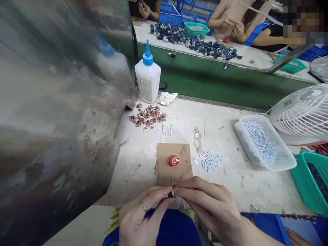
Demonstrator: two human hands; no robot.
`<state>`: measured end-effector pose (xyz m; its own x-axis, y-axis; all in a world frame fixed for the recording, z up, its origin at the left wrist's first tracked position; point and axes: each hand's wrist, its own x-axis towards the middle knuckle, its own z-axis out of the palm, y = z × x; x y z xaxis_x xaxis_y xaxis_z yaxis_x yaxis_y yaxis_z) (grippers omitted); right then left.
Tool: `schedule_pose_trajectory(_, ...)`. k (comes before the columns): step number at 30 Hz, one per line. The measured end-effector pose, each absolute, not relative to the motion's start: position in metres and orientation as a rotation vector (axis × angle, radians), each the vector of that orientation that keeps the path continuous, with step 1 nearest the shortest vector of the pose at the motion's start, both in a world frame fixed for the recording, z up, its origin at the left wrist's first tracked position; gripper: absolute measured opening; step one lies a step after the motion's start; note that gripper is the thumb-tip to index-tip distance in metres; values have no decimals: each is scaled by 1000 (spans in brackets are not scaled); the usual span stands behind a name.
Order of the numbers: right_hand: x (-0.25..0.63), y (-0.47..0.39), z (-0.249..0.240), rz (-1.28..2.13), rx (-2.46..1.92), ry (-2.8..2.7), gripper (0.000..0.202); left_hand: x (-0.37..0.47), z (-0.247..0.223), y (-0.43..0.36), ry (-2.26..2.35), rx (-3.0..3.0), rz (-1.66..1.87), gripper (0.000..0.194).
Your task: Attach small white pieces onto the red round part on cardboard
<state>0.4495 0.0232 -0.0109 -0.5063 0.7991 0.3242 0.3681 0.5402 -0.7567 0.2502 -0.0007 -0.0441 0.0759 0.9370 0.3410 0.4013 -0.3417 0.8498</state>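
My left hand (143, 213), with a ring on one finger, pinches a small dark and yellowish piece (172, 193) at the near edge of the table. The fingertips of my right hand (210, 201) press on the same piece from the right. Just beyond my hands lies a brown cardboard square (164, 153) with a glossy red round object (174, 160) on it. Small reddish-brown pieces (150, 116) are spread at the back left. To the right of the cardboard sits a small pile of pale bits (210, 160).
A white glue bottle (148, 80) with a blue cap stands beside crumpled tissue (167, 98). A metal housing (64, 102) walls the left. On the right are a white basket (283, 163), a green basket (302, 184) and a fan (302, 109). People work across the green partition (205, 82).
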Motion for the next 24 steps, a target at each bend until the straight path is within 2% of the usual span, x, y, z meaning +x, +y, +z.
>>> schedule_pose_trajectory(4, 455, 23, -3, 742, -953, -2149, 28, 257, -40, 0, 1261, 1704, 1233, 26)
schedule_pose_trajectory(8, 459, 24, -3, 929, -1001, -1912, 22, 259, -32, 1, 1266, 1651, 1210, 30)
schedule_pose_trajectory(12, 461, 21, -8, 1121, -1054, -1737, 28, 260, -28, 0, 1314, 1647, 1157, 37)
schedule_pose_trajectory(16, 460, 20, -6, 1228, -1060, -1744, 19, 261, -33, 0, 1311, 1813, 1143, 40)
schedule_pose_trajectory(19, 467, 50, -5, 1102, -1183, -1820, 7, 261, -35, 3, 1379, 1961, 1145, 46)
schedule_pose_trajectory(21, 483, 97, -10, 897, -1391, -1806, 8, 261, -28, 2, 1465, 1976, 1141, 44)
schedule_pose_trajectory(24, 519, 195, -22, 614, -1701, -1617, 10, 261, -5, -5, 1429, 1734, 1238, 18)
